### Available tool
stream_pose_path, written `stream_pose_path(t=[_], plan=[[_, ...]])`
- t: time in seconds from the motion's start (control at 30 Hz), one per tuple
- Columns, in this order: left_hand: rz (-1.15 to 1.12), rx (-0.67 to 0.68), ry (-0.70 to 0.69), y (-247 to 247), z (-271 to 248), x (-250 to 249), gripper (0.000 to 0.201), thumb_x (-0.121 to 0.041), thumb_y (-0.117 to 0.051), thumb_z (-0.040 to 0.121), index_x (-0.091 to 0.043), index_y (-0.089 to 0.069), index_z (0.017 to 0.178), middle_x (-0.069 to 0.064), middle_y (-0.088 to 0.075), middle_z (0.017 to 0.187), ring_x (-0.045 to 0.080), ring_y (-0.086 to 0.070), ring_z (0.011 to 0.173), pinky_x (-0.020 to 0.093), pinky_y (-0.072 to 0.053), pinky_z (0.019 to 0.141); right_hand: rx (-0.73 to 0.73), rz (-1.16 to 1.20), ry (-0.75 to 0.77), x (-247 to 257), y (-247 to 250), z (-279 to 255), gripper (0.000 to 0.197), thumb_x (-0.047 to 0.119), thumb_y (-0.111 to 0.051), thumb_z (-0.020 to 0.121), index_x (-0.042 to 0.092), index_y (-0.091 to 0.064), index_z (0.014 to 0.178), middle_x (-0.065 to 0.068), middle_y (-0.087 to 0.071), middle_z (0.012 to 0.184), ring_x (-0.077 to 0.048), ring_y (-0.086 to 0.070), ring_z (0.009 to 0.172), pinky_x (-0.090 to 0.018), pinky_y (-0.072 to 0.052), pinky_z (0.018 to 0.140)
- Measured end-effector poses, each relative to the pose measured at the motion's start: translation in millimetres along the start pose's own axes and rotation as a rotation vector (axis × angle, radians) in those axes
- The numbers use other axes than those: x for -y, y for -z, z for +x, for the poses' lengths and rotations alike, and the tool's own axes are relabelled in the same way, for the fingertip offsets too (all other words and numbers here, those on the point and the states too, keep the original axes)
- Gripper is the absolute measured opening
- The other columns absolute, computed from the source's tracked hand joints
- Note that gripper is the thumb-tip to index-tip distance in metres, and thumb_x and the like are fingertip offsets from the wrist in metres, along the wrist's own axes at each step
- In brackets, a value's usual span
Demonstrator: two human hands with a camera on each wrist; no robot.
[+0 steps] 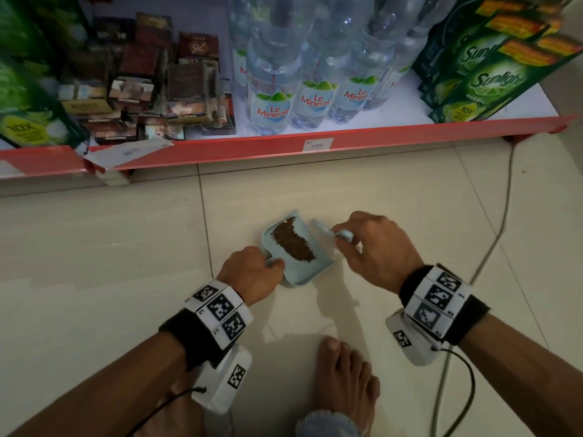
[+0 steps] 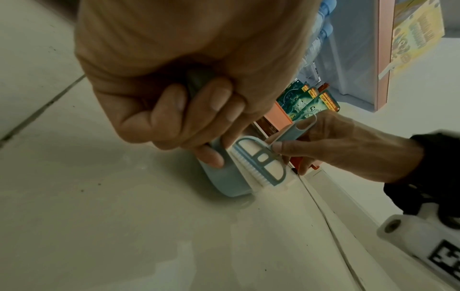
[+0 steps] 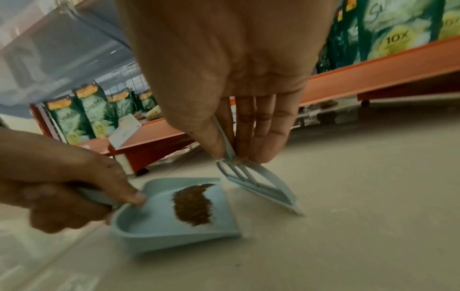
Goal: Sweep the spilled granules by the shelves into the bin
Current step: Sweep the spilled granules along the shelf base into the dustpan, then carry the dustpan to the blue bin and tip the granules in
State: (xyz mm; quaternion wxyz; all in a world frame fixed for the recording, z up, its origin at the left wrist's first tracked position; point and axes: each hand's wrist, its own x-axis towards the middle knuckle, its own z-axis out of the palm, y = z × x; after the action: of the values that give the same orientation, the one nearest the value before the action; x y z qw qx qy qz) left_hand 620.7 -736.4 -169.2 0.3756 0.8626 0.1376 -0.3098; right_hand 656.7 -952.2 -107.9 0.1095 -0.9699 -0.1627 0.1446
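Granules fill dustpan gripped by left hand.

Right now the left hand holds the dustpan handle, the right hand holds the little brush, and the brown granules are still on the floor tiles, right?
Not quite. The granules already lie inside the dustpan, as the head view shows. The left hand does hold its handle, and the right hand holds the brush.

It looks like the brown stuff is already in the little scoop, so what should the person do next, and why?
Probably lift the dustpan level and carry it to the bin, which is not in view. The granules already lie heaped in the pan, the left hand grips its handle, and the right hand pinches the brush just beside its open edge. Only a few specks remain on the floor.
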Motion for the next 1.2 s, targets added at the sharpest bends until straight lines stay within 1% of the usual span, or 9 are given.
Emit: stream_pose_path(t=[0.17,0.4,0.53,0.63,0.77,0.9,0.97,1.1,1.2], plan=[[-0.015,-0.008,-0.037,0,-4,1,0.041,-0.043,-0.053,0.092,-0.009,-0.075,0.092,0.008,-0.074,0.093,0.026,-0.067,0.088,0.037,-0.054,0.085,-0.037,0.152,0.038,12,0,-7,0.023,0.030,-0.051,0.094,0.022,-0.072,0.099,0.002,-0.063,0.084,-0.020,-0.060,0.074,-0.041,-0.052,0.068],[-0.133,-0.038,-0.130,7,-13,15,0.043,-0.044,-0.053,0.094,-0.010,-0.076,0.081,0.007,-0.076,0.087,0.024,-0.068,0.085,0.041,-0.054,0.084,-0.121,0.141,0.060,13,19,0,0.022,0.029,-0.053,0.095,0.022,-0.072,0.101,0.001,-0.066,0.085,-0.020,-0.064,0.073,-0.042,-0.054,0.067],[-0.218,-0.113,-0.153,14,-18,20,0.043,-0.045,-0.054,0.093,-0.014,-0.075,0.073,-0.001,-0.073,0.073,0.019,-0.066,0.075,0.031,-0.051,0.073,-0.111,0.155,0.101,26,25,10,0.023,0.034,-0.052,0.096,0.025,-0.072,0.102,0.003,-0.067,0.086,-0.016,-0.064,0.074,-0.040,-0.054,0.067],[-0.297,-0.184,-0.156,21,-24,29,0.040,-0.044,-0.057,0.092,-0.018,-0.074,0.068,-0.007,-0.071,0.066,0.013,-0.064,0.065,0.030,-0.051,0.070,-0.091,0.137,0.160,44,29,20,0.024,0.038,-0.050,0.096,0.027,-0.071,0.099,0.006,-0.064,0.086,-0.015,-0.062,0.073,-0.039,-0.054,0.065],[-0.377,-0.271,-0.123,35,-36,49,0.038,-0.041,-0.060,0.092,-0.022,-0.070,0.060,-0.020,-0.059,0.047,-0.002,-0.053,0.047,0.023,-0.041,0.055,-0.062,0.109,0.230,72,35,39,0.027,0.043,-0.047,0.096,0.028,-0.070,0.098,0.009,-0.063,0.086,-0.014,-0.062,0.075,-0.038,-0.053,0.066],[-0.416,-0.376,-0.065,57,-56,76,0.038,-0.042,-0.061,0.092,-0.022,-0.070,0.061,-0.018,-0.053,0.042,-0.002,-0.048,0.043,0.012,-0.035,0.048,-0.023,0.080,0.338,109,36,63,0.034,0.049,-0.043,0.096,0.027,-0.069,0.098,0.010,-0.066,0.090,-0.011,-0.062,0.078,-0.035,-0.053,0.069],[-0.476,-0.442,-0.009,69,-69,90,0.038,-0.041,-0.061,0.092,-0.021,-0.069,0.060,-0.015,-0.051,0.040,-0.001,-0.046,0.041,0.012,-0.035,0.047,0.013,0.066,0.417,132,36,75,0.037,0.050,-0.041,0.096,0.025,-0.069,0.096,0.009,-0.068,0.090,-0.012,-0.062,0.079,-0.035,-0.053,0.071],[-0.586,-0.565,0.095,89,-102,112,0.039,-0.039,-0.061,0.092,-0.018,-0.067,0.060,-0.008,-0.044,0.036,0.003,-0.041,0.038,0.023,-0.037,0.050,0.091,0.084,0.603,187,37,93,0.038,0.047,-0.043,0.096,0.020,-0.069,0.093,0.005,-0.068,0.087,-0.015,-0.061,0.076,-0.038,-0.051,0.070],[-0.683,-0.633,0.163,104,-132,133,0.039,-0.038,-0.060,0.093,-0.015,-0.067,0.062,-0.007,-0.040,0.036,0.007,-0.038,0.036,0.022,-0.033,0.044,0.115,0.074,0.734,234,35,100,0.040,0.050,-0.042,0.094,0.020,-0.068,0.092,0.003,-0.066,0.086,-0.016,-0.060,0.076,-0.039,-0.051,0.070]])
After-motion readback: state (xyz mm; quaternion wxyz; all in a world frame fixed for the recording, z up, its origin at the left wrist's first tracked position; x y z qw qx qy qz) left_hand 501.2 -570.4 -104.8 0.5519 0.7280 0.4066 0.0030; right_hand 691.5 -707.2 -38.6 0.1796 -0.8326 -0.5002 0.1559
